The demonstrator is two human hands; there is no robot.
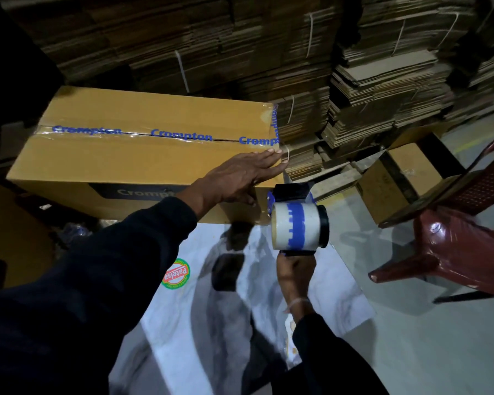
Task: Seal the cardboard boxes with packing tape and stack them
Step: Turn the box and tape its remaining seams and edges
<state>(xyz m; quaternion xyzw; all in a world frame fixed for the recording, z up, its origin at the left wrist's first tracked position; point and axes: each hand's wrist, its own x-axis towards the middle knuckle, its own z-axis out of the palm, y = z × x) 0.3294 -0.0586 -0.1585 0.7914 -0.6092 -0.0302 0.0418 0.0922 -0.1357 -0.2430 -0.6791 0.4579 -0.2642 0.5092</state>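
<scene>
On a pale floor sheet [240, 295], a cardboard box [126, 163] lies with printed tape [180, 135] along its top seam. The left hand [240, 178] presses flat, fingers straight, on the box's right end. The right hand [295, 276] grips a tape dispenser [297, 223] just beside that end. The strip probably needs cutting next.

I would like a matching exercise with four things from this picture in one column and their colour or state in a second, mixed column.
1. brown cardboard box
2. left hand
3. right hand
4. plastic chair

a. dark red
b. lies flat on the box top
c. grips the tape dispenser handle
d. seam covered with blue-printed clear tape

Pairs: 1-d, 2-b, 3-c, 4-a
</scene>
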